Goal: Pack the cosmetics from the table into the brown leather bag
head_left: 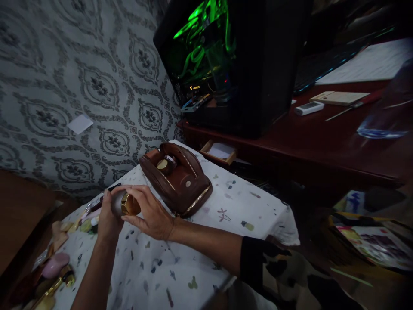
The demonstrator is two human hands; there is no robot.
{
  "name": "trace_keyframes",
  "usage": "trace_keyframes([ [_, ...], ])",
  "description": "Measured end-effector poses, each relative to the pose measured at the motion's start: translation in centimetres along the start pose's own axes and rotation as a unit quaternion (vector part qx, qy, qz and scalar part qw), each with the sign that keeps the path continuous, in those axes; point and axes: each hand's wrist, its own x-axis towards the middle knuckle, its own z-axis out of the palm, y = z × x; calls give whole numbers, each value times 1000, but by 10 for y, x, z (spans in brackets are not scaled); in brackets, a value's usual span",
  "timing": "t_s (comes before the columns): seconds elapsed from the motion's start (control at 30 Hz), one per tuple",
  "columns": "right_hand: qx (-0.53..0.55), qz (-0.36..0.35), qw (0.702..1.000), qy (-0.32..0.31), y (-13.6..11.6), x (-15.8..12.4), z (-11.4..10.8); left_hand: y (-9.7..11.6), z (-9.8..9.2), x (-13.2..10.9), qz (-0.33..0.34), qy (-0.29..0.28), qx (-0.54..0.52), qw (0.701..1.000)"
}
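Gold-lidded jar (130, 204) is sitting between my two hands above a counter (180, 275) covered in white printed cloth, just beside an open brown bag (163, 189). My left hand (108, 215) is cupping the jar's pale body from the left, while my right hand (155, 217) is clamping onto the gold lid, its thumb pressing from below and its fingers arching over the top. Beyond my fingers, the bag is gaping along its zipper, showing a gold-topped container (163, 165) and a smaller pale-rimmed container (170, 160) that are sitting inside, side by side. Along the counter's left side, assorted small items are lying in a loose row, among them a pink oval piece (56, 263), a slim gold-toned item (48, 292) and several beige pieces (60, 234). A dark sleeve (290, 275) with camouflage-like patches is covering my right upper arm. Behind, a computer case (267, 64) is glowing green within as it is standing on a dark red counter (322, 144), where a small white device (309, 108) is lying. On the patterned wall (100, 86), a white card (80, 124) is showing.
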Motion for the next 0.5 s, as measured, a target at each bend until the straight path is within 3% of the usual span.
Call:
trace_keyframes([
  [0.23,5,27,999,29,-7,8,-7,-3,20,13,34,-6,-25,999],
  [0.37,-3,29,998,49,-4,11,-9,-1,26,26,108,-29,54,992],
  [0.5,-17,29,997,64,-4,13,-11,-6,17,53,174,-73,176,966],
])
